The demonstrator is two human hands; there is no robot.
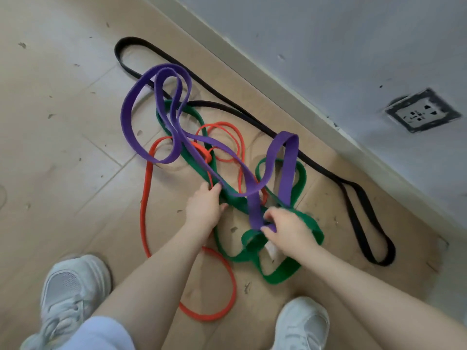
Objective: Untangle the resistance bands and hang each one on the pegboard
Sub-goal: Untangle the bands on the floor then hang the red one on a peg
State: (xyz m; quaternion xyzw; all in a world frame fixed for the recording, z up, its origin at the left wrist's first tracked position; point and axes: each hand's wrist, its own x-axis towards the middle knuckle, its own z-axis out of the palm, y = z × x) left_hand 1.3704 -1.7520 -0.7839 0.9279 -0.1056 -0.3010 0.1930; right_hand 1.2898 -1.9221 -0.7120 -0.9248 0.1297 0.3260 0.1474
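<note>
We find open tiled floor (50, 147) along the left, marked with scattered scuffs, and a white shoe (73, 291) at the lower left. The orange band (145, 198) runs down the left edge of the tangle and loops near the feet. The purple band (131, 104) lies across the green band (280, 275) at mid-floor, and all three are interlaced. Our left hand (203, 208) reaches into the knot, fingers curled around the green band where the purple crosses it. Our right hand (285, 227) pinches the lower end of the purple band, just above a green loop. A second shoe (302, 322) stands below. The black band (364, 193) lies apart, running beside the baseboard (278, 92). The wall (353, 34) closes the right side and carries a socket (422, 111).
</note>
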